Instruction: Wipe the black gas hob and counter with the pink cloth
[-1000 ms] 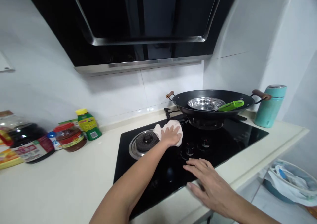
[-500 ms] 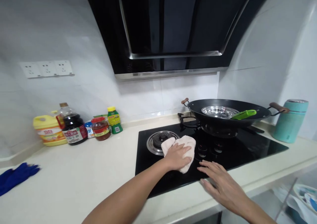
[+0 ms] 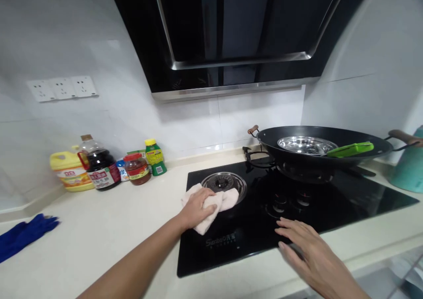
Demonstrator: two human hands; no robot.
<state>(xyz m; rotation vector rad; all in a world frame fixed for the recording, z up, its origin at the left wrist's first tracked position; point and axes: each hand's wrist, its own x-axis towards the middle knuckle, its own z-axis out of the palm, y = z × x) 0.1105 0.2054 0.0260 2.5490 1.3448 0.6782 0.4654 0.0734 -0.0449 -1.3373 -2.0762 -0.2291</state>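
Head view: the left hand (image 3: 197, 210) lay palm-down over a white cloth (image 3: 228, 198), thumb apart from the fingers; could not tell whether it gripped. Cloth soft, bunched, faintly pink, on the left of the black glass hob (image 3: 251, 228), overlapping the burner's steel ring (image 3: 243, 185). Long axis roughly left-right; one lobe pointed right, another nearward. Right hand (image 3: 309, 246) near the hob's front edge, fingers loosely extended, thumb apart.

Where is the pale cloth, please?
In the head view, the pale cloth lies under the left hand, at the near side of the left burner on the cooktop.
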